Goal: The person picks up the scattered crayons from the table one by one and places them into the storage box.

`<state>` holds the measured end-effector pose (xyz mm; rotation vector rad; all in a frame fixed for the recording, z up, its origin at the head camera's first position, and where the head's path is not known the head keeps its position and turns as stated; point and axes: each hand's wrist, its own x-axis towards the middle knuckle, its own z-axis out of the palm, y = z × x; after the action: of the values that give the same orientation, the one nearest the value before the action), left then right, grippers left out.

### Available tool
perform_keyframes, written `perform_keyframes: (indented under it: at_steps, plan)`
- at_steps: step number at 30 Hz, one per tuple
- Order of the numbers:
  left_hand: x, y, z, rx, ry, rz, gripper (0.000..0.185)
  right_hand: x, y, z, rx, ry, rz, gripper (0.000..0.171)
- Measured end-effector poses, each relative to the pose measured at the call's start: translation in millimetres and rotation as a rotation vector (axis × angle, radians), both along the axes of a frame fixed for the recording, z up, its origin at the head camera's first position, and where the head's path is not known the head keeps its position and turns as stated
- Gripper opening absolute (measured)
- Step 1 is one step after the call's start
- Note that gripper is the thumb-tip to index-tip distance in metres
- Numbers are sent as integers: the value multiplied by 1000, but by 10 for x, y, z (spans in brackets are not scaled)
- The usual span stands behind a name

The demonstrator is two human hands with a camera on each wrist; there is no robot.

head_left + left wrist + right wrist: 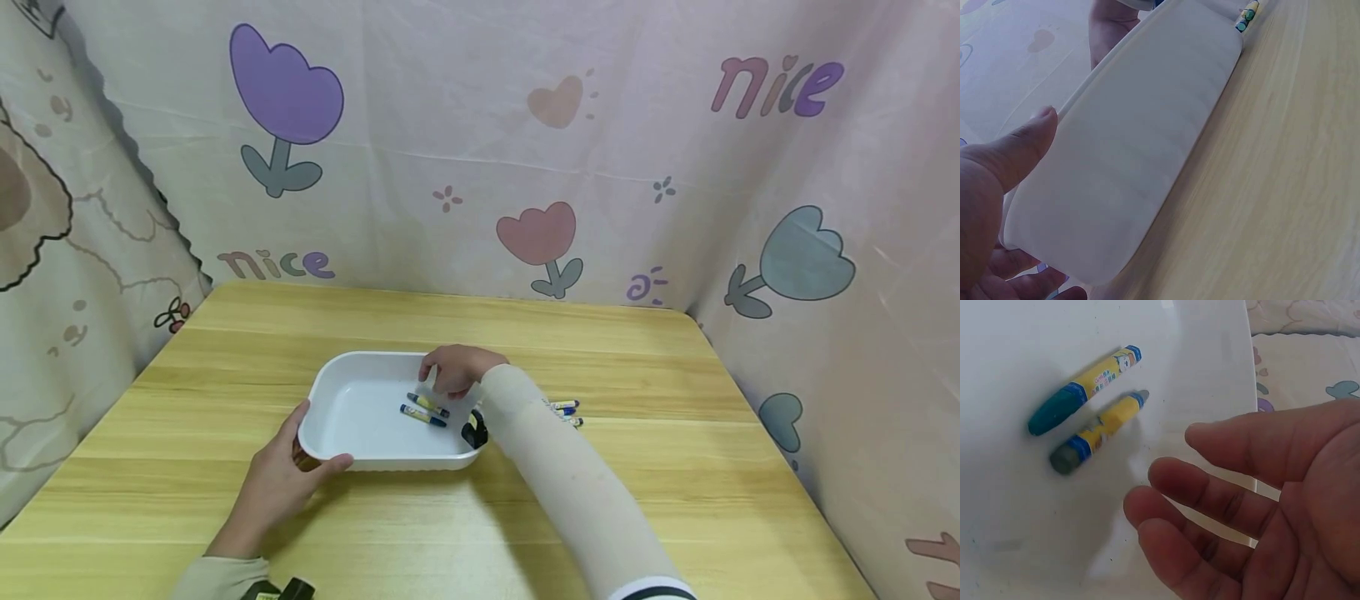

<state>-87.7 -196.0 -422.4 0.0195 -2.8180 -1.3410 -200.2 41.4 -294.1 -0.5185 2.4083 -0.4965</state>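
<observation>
A white rectangular tray (pixel 352 446) sits in the middle of the wooden table. Two crayons with yellow wrappers lie inside it: a teal one (pixel 1079 390) and a grey one (pixel 1097 432), also seen from above as crayons (pixel 424 408). My right hand (pixel 454 369) hovers over the tray's right half, fingers loosely bent, holding nothing; its fingers (pixel 1210 506) hang just above the tray floor beside the crayons. My left hand (pixel 281 479) grips the tray's near left corner, thumb (pixel 1019 147) over the rim (pixel 1147 144) and fingers underneath.
Several more crayons (pixel 566 410) lie on the table just right of the tray, partly behind my right sleeve; one crayon tip (pixel 1247 15) shows past the tray's end. Printed cloth walls (pixel 480 150) enclose the table on three sides.
</observation>
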Motion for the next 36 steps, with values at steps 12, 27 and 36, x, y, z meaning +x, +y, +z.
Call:
perform_keyframes:
  at_steps: [12,27,36]
  plan:
    - [-5,-7,-35,-8,-2,2,111,-550,99,-537,-40,6,-2,32]
    - [-11,-10,-11,-21,2,4,110,-680,565,-376,-169,77,8,27]
    - [-10,-7,-22,-27,11,3,108,-738,907,-455,-206,42,-40,32]
